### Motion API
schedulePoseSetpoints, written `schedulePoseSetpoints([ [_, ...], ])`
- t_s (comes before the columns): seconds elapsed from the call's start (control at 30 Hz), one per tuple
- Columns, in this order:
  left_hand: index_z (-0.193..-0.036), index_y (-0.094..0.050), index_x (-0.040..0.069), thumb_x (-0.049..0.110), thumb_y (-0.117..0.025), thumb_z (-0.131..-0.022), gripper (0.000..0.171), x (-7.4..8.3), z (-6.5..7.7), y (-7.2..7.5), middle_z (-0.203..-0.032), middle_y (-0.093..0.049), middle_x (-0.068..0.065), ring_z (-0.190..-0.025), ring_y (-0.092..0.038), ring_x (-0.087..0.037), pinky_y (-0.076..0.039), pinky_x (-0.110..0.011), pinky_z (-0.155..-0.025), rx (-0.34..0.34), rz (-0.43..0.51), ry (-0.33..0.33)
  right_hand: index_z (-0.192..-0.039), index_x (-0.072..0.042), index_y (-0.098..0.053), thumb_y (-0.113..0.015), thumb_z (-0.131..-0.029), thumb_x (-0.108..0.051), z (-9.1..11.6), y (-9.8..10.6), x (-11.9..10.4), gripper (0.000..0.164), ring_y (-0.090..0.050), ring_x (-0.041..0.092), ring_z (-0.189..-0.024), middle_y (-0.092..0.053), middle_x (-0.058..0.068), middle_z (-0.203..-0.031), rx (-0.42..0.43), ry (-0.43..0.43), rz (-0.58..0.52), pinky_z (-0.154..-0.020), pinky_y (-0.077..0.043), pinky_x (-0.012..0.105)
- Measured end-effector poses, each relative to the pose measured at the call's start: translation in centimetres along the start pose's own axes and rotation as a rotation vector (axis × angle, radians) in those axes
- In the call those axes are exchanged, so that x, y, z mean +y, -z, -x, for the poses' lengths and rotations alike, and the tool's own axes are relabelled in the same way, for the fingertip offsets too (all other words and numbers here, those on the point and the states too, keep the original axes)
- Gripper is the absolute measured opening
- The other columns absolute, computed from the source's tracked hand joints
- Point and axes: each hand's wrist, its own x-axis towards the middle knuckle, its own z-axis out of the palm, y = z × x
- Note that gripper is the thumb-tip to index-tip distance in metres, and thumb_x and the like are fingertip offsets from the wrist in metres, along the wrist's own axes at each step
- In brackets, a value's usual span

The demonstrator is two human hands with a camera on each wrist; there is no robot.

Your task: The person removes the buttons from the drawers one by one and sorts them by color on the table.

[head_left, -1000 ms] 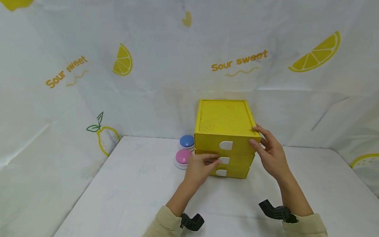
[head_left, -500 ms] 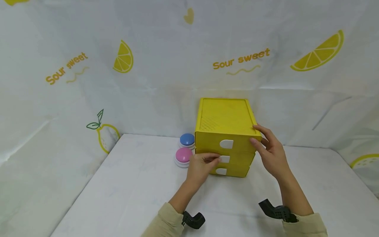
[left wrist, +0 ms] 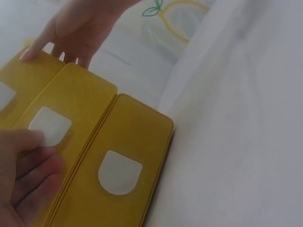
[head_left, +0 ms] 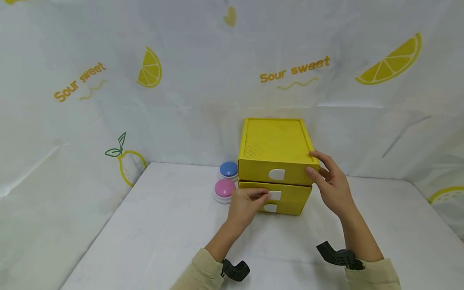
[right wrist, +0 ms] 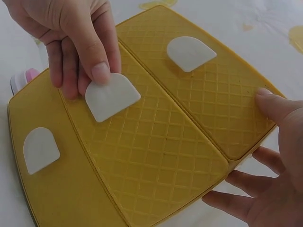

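Note:
A yellow drawer box with three stacked drawers stands at the back of the table, each front bearing a white tab. My left hand pinches the white tab of the middle drawer between thumb and fingers. Along that drawer's upper edge runs a thin dark gap in the head view. My right hand holds the box's upper right corner, thumb on the top drawer's front and the other fingers around the side. The bottom drawer sits flush below, its tab untouched.
Left of the box stand a pink push button and a blue one, both on white bases. Behind the white table hangs a white cloth printed with lemons.
A dark gap has appeared between the top and middle drawer fronts as the middle drawer has come slightly forward with my left hand. My right hand keeps its place on the corner.

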Motion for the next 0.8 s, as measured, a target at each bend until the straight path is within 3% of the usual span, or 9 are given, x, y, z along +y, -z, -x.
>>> schedulePoseSetpoints([
  [0.3, -0.1, -0.082, 0.01, 0.021, -0.077, -0.091, 0.015, 0.3, 1.1, 0.4, -0.093, -0.08, -0.005, -0.082, -0.074, -0.006, -0.057, -0.013, -0.071, -0.039, -0.029, 0.0, -0.155, -0.023, -0.038, -0.055, -0.105, -0.026, 0.0, 0.0, 0.2, 0.053, -0.051, 0.047, -0.135, -0.033, 0.012, -0.164, 0.001, -0.003, -0.013, -0.087, -0.046, 0.002],
  [0.47, -0.101, -0.081, 0.009, 0.018, -0.075, -0.092, 0.014, 0.6, 1.6, 0.7, -0.093, -0.08, -0.006, -0.08, -0.073, -0.007, -0.057, -0.013, -0.072, -0.054, -0.052, -0.043, -0.155, -0.023, -0.039, -0.056, -0.105, -0.025, 0.1, 0.0, 0.6, 0.053, -0.06, 0.022, -0.131, -0.034, 0.011, -0.163, 0.001, -0.006, -0.02, -0.087, -0.047, 0.003],
  [0.53, -0.101, -0.081, 0.009, 0.017, -0.075, -0.092, 0.014, 0.7, 1.8, 0.7, -0.093, -0.08, -0.006, -0.08, -0.073, -0.007, -0.057, -0.013, -0.072, -0.058, -0.053, -0.048, -0.155, -0.024, -0.039, -0.056, -0.105, -0.026, 0.0, 0.1, 0.6, 0.053, -0.059, 0.019, -0.13, -0.035, 0.011, -0.163, 0.0, -0.007, -0.024, -0.087, -0.048, 0.003],
  [0.7, -0.1, -0.081, 0.008, 0.016, -0.076, -0.091, 0.013, 0.8, 2.3, 0.7, -0.091, -0.08, -0.006, -0.08, -0.074, -0.007, -0.057, -0.013, -0.073, -0.061, -0.06, -0.06, -0.155, -0.024, -0.039, -0.056, -0.105, -0.025, 0.0, 0.1, 0.7, 0.053, -0.053, 0.042, -0.134, -0.034, 0.011, -0.164, 0.003, -0.007, -0.029, -0.087, -0.047, 0.003],
  [0.8, -0.099, -0.081, 0.007, 0.014, -0.076, -0.09, 0.012, 1.0, 2.6, 0.8, -0.09, -0.08, -0.007, -0.079, -0.074, -0.008, -0.057, -0.013, -0.072, -0.06, -0.07, -0.076, -0.155, -0.023, -0.039, -0.056, -0.105, -0.025, -0.1, 0.1, 0.6, 0.053, -0.051, 0.047, -0.135, -0.034, 0.011, -0.164, 0.006, -0.002, -0.032, -0.088, -0.047, 0.003],
])
